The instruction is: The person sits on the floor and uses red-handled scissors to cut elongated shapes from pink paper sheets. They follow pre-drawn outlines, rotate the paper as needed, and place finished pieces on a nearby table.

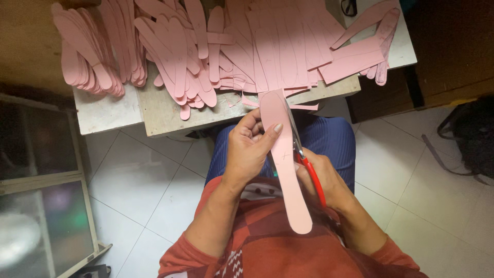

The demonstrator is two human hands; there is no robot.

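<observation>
— Pink strip [284, 170], long, round-ended, thin sheet; where is it held?

— Over my lap, just off the table [164, 110] edge; my left hand [249, 149] pinches its upper part, thumb on top; my right hand [321, 180] is closed round red-handled scissors [301, 149], blades along the strip's right edge.

— Handling?

— I judge it light and bendy, likely card or foam, easy to crease; best gripped near the cut line, flat between thumb and fingers.

— Nearby stock?

— Heaps of pink cut pieces [206, 46] on the table.
</observation>
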